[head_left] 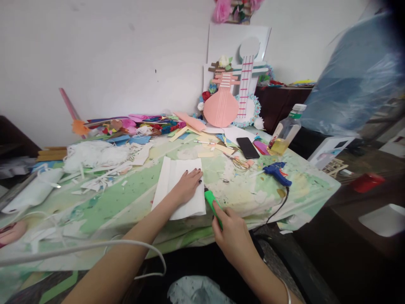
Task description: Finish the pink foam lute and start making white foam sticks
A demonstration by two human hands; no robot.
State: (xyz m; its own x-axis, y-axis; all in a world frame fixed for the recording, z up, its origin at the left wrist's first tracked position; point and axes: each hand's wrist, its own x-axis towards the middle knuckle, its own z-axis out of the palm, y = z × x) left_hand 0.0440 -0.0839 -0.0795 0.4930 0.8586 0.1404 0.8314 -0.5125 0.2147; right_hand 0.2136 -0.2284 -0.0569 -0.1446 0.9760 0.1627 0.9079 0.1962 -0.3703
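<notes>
A folded white sheet of paper (172,185) lies near the front of the table, with creases along its left side. My left hand (189,185) is flat on it, fingers stretched out, pressing it against the tabletop. Just right of the sheet, my right hand (232,228) is closed around what looks like a green utility knife (210,198). The tool's dark tip points at the paper's right edge; I cannot make out whether it touches. A blue glue gun (277,173) rests farther right, its cord hanging over the table edge.
Behind the paper are scissors (240,162), a black phone (248,147) and a bottle (286,131). Paper scraps (107,154) cover the left side. Paper instruments (221,105) lean on the wall. A white cable (126,243) crosses over my left forearm. Someone's hand (14,232) shows far left.
</notes>
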